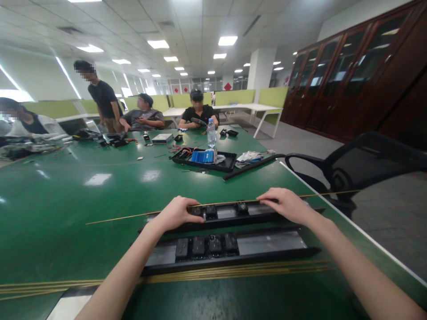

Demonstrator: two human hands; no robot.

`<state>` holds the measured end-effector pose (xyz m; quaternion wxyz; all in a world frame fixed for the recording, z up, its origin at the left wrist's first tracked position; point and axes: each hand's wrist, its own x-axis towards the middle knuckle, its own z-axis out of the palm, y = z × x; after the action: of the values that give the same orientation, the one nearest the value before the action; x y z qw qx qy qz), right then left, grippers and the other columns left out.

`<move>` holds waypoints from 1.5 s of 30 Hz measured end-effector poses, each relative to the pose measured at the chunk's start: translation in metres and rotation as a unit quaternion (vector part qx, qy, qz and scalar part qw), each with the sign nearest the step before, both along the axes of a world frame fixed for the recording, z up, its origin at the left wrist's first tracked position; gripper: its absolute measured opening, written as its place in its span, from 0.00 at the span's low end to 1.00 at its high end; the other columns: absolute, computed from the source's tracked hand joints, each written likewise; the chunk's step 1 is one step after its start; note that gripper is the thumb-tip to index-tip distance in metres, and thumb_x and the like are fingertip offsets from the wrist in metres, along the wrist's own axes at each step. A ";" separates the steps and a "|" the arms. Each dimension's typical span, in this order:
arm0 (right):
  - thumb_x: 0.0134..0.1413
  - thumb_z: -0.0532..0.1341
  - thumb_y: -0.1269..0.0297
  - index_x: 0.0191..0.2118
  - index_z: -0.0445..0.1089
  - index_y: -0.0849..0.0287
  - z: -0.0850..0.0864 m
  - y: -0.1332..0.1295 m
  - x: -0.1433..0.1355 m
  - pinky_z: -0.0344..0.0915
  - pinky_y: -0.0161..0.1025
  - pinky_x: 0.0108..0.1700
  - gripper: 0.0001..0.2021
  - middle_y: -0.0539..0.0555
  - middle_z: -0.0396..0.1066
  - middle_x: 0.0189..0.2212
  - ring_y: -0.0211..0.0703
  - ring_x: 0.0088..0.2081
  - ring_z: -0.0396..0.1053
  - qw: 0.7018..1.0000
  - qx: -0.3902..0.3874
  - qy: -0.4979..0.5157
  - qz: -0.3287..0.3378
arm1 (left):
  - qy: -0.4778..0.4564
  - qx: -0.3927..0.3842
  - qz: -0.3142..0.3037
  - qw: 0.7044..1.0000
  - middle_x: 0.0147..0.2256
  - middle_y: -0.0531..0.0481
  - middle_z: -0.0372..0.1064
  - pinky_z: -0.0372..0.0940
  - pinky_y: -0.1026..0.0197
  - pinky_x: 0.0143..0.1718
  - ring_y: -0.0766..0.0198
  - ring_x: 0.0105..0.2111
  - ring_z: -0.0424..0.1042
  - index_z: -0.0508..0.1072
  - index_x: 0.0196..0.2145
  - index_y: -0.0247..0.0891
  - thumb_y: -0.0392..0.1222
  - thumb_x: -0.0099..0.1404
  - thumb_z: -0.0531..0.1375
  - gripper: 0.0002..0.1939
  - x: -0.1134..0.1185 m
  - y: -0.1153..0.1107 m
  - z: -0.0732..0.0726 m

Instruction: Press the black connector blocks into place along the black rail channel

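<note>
Two long black rails lie side by side on the green table [66, 213] in front of me. The far rail [230, 215] carries a couple of small black modules [211, 212]. The near rail [267, 249] holds several black modules [207, 246] in a row. My left hand [176, 212] rests on the far rail's left part, fingers curled over a thin brass rod [133, 215] that runs along it. My right hand [287, 205] presses on the same rod and rail further right.
More brass rods [50, 286] lie along the near table edge. A black tray [228, 166] with a blue part, a water bottle [211, 132] and small tools stand farther back. A black office chair [360, 164] stands at the right. Several people sit or stand at the far end.
</note>
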<state>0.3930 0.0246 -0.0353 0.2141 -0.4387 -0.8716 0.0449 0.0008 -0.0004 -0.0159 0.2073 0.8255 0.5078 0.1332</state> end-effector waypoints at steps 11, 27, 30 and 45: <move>0.62 0.58 0.59 0.42 0.79 0.50 0.006 -0.001 0.005 0.70 0.43 0.44 0.12 0.53 0.79 0.39 0.47 0.40 0.75 1.000 -0.012 -0.006 -0.013 | 0.005 -0.001 -0.006 1.000 0.36 0.50 0.79 0.60 0.64 0.35 0.59 0.34 0.74 0.80 0.41 0.41 0.62 0.55 0.65 0.25 0.001 0.000 0.001; 0.61 0.59 0.57 0.40 0.79 0.49 0.008 0.003 0.020 0.69 0.42 0.43 0.11 0.51 0.80 0.38 0.47 0.40 0.76 0.999 -0.040 -0.011 -0.032 | 0.005 -0.006 -0.008 1.000 0.35 0.50 0.79 0.60 0.64 0.34 0.57 0.34 0.75 0.81 0.40 0.40 0.61 0.55 0.65 0.24 0.002 -0.001 0.003; 0.60 0.59 0.56 0.40 0.79 0.49 0.009 0.003 0.022 0.69 0.42 0.43 0.12 0.50 0.80 0.38 0.47 0.40 0.76 0.998 -0.045 -0.008 -0.031 | 0.003 -0.005 -0.010 1.000 0.35 0.50 0.79 0.60 0.64 0.34 0.57 0.35 0.75 0.81 0.41 0.41 0.61 0.55 0.65 0.24 0.002 -0.001 0.003; 0.58 0.59 0.55 0.38 0.80 0.51 0.019 0.001 0.031 0.70 0.42 0.44 0.12 0.51 0.80 0.38 0.49 0.41 0.76 0.996 -0.080 -0.001 -0.051 | -0.003 -0.011 -0.008 1.000 0.36 0.50 0.79 0.61 0.64 0.35 0.57 0.36 0.75 0.81 0.42 0.42 0.60 0.55 0.65 0.24 0.001 -0.001 0.003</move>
<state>0.4236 0.0252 -0.0166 0.1798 -0.4980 -0.8421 0.1028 0.0018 -0.0014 -0.0129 0.2191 0.8270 0.5018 0.1278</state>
